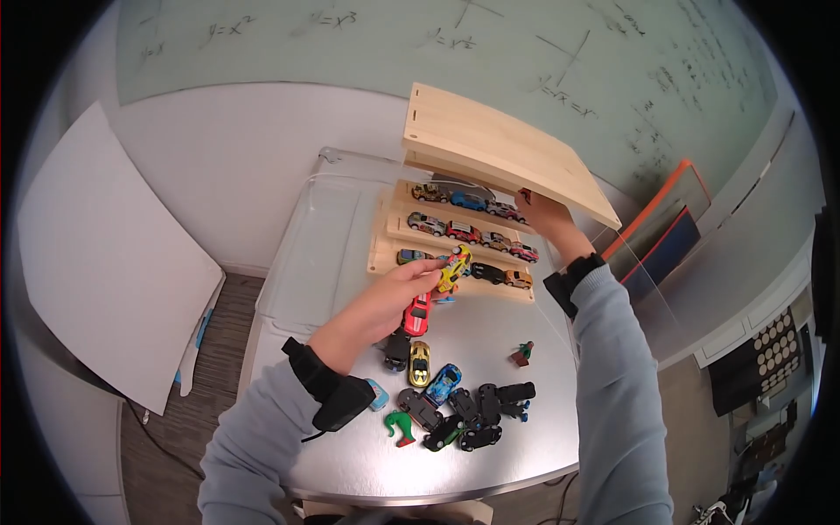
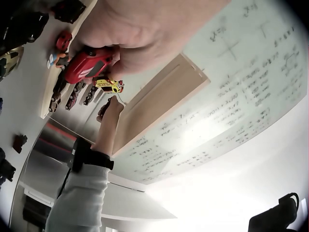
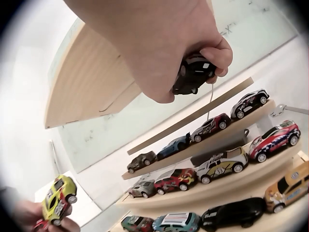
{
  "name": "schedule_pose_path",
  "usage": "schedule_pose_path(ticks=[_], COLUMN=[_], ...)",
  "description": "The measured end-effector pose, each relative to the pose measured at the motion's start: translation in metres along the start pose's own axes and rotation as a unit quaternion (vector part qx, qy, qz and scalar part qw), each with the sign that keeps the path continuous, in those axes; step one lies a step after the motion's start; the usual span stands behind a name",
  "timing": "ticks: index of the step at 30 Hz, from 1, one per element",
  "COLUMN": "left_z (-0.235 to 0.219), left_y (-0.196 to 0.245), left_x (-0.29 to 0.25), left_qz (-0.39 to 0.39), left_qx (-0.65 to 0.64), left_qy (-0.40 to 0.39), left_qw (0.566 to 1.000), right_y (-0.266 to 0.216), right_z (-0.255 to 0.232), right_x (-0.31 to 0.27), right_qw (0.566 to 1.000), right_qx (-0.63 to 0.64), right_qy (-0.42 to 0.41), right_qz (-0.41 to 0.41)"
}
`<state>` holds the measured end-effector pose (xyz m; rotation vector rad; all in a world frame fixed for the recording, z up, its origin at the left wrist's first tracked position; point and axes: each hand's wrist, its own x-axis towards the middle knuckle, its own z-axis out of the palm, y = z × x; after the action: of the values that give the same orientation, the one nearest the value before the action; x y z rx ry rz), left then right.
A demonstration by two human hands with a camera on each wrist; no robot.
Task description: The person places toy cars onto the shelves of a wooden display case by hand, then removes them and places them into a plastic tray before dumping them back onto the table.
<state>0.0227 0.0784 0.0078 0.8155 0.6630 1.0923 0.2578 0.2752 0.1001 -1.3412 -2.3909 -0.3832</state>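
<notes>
My left hand [image 1: 385,306] holds two toy cars in front of the wooden rack [image 1: 380,245]. A yellow one [image 1: 454,269] is pinched at the fingertips, and a red one [image 2: 89,65] sits lower against the fingers. Up by the rack's top tier, my right hand [image 1: 555,223] grips a black toy car [image 3: 194,72] under the raised wooden panel [image 1: 499,144]. Rows of toy cars stand on the tiers below it, among them a blue car [image 1: 468,201], a white-and-yellow car [image 3: 222,166] and an orange car [image 3: 288,188].
Nearer me on the metal table [image 1: 542,420] lie several loose cars, including a gold one [image 1: 420,363] and a blue one [image 1: 444,383], some overturned. A green curved toy [image 1: 400,426] and a small figure [image 1: 522,353] lie there too. A clear plastic bin [image 1: 306,245] stands left.
</notes>
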Motion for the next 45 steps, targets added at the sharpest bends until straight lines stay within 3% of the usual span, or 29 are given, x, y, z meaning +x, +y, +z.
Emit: schedule_pose_path(ticks=[2,4,6,11,15,17,24,25,27,29,31,34,35,39,43,45], left_z=[0.0,0.001,0.002,0.01,-0.001,0.0,-0.002,-0.005,-0.008,-0.008,-0.008,-0.005,-0.003,0.004,-0.001,-0.002], left_y=[0.002,0.003,0.003,0.011,0.008,0.007,0.007,0.006,0.005,0.004,0.005,0.005,0.006,0.009,0.003,0.003], left_x=[-0.001,-0.001,-0.002,-0.01,-0.004,-0.003,-0.002,-0.001,0.0,0.001,0.0,0.0,0.0,-0.005,-0.003,-0.002], left_qz=[0.018,0.016,0.014,-0.012,-0.02,-0.004,0.021,0.022,0.022,0.032,0.037,0.033,0.026,0.011,0.025,0.023], left_qx=[0.007,-0.024,-0.054,-0.033,-0.041,-0.052,-0.057,-0.05,-0.044,-0.042,-0.042,-0.041,-0.04,-0.036,-0.029,-0.03], left_qy=[-0.007,-0.015,-0.02,0.062,0.06,0.112,0.14,0.136,0.133,0.142,0.142,0.14,0.137,0.139,0.096,0.077], left_qw=[1.0,0.999,0.998,0.997,0.997,0.992,0.988,0.989,0.99,0.988,0.988,0.989,0.989,0.99,0.995,0.996], right_y=[0.008,0.015,0.018,0.019,0.016,0.014,0.005,-0.004,-0.046,-0.088,-0.115,-0.138,-0.14,-0.122,-0.082,-0.041], right_z=[0.004,0.008,0.011,0.012,0.01,0.01,0.009,0.003,-0.013,-0.035,-0.041,-0.045,-0.041,-0.034,-0.03,-0.006], right_x=[0.012,0.018,0.019,0.018,0.017,0.017,0.016,0.014,-0.005,-0.026,-0.051,-0.072,-0.075,-0.062,-0.026,-0.005], right_qw=[0.999,0.988,0.988,0.989,0.99,0.99,0.99,0.99,0.994,0.967,0.941,0.947,0.946,0.946,0.993,0.993], right_qx=[-0.017,-0.039,-0.039,-0.05,-0.062,-0.071,-0.101,-0.105,0.063,0.183,0.18,0.084,0.049,0.048,0.034,-0.052], right_qy=[0.008,0.114,0.11,0.092,0.075,0.067,0.039,0.035,-0.038,-0.079,-0.046,-0.088,-0.042,-0.064,-0.05,0.055], right_qz=[-0.029,-0.098,-0.099,-0.102,-0.101,-0.099,-0.091,-0.091,-0.076,-0.161,-0.282,-0.298,-0.317,-0.314,-0.101,-0.091])
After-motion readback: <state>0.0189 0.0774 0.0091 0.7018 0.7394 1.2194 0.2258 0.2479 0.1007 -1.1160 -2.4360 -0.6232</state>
